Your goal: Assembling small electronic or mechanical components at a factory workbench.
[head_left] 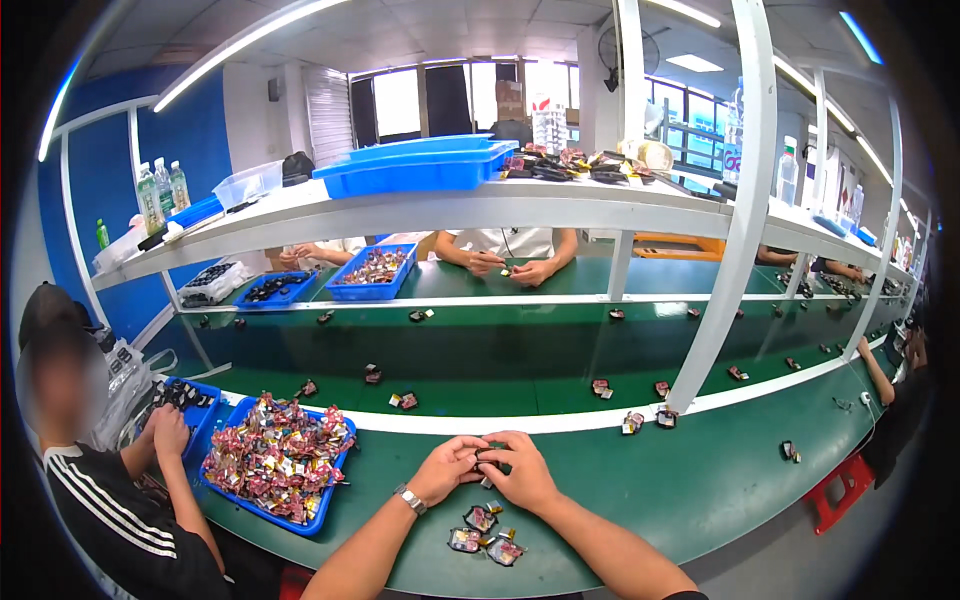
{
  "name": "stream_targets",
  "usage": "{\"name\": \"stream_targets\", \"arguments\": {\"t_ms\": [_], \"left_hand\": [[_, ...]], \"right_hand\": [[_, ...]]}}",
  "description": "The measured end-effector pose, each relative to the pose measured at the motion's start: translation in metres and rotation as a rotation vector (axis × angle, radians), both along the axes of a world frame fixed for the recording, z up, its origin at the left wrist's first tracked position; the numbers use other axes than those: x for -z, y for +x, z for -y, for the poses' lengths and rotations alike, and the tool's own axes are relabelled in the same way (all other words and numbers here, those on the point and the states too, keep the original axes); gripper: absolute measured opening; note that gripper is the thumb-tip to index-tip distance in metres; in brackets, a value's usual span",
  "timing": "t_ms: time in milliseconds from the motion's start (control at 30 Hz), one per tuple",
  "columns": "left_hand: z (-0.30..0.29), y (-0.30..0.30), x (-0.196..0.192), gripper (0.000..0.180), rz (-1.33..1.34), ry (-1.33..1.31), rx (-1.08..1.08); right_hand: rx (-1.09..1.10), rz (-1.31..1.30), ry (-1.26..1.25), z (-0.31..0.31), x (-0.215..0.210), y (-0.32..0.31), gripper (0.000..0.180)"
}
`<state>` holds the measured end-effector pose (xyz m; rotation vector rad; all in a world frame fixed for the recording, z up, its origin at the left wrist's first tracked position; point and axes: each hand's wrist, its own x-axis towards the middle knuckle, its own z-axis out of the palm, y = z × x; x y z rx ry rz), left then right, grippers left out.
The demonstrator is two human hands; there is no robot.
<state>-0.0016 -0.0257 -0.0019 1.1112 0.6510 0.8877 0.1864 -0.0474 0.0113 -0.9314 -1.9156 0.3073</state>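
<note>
Over the green worktop (pixel 620 485), my left hand (pixel 446 472) and my right hand (pixel 520 474) meet, fingertips curled together. Pinched between them is a small black part (pixel 481 457), mostly hidden by the fingers. Just below the hands lies a loose group of small electronic assemblies (pixel 504 551), each with a black frame, a reddish board and a silvery piece. To the left of my left forearm stands a blue bin (pixel 318 524) heaped with reddish circuit boards (pixel 268 450) that carry silver and yellow bits.
Beyond a white rail, a green conveyor belt (pixel 480 385) carries scattered assemblies. A white post (pixel 735 230) rises ahead right, under a shelf holding blue trays (pixel 415 168). A co-worker (pixel 110 480) sits left beside a bin of black parts (pixel 183 395); another person's hands (pixel 510 268) work opposite.
</note>
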Motion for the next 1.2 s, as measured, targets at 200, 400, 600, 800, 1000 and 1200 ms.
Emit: {"name": "stream_targets", "arguments": {"t_ms": [200, 400, 600, 800, 1000, 1200], "left_hand": [[-0.001, 0.003, 0.004, 0.023, -0.045, -0.016, -0.054], [-0.001, 0.001, 0.004, 0.024, 0.139, 0.037, -0.025], [-0.001, 0.002, 0.004, 0.024, 0.156, 0.016, -0.034], [-0.001, 0.002, 0.005, 0.026, 0.188, 0.044, -0.005], [-0.001, 0.001, 0.006, 0.027, 0.258, 0.02, 0.024], [-0.002, 0.005, 0.012, 0.027, 0.279, 0.033, 0.009]], "right_hand": [[-0.018, -0.042, 0.02, -0.001, -0.002, -0.006, 0.02], [-0.002, -0.021, 0.12, 0.002, -0.009, -0.004, 0.024], [0.047, -0.027, 0.13, 0.005, -0.009, -0.006, 0.023], [0.024, -0.06, 0.165, 0.004, -0.011, -0.007, 0.021], [0.039, -0.077, 0.118, 0.005, -0.01, -0.007, 0.021], [0.005, -0.096, 0.096, 0.001, -0.007, -0.008, 0.022]]}}
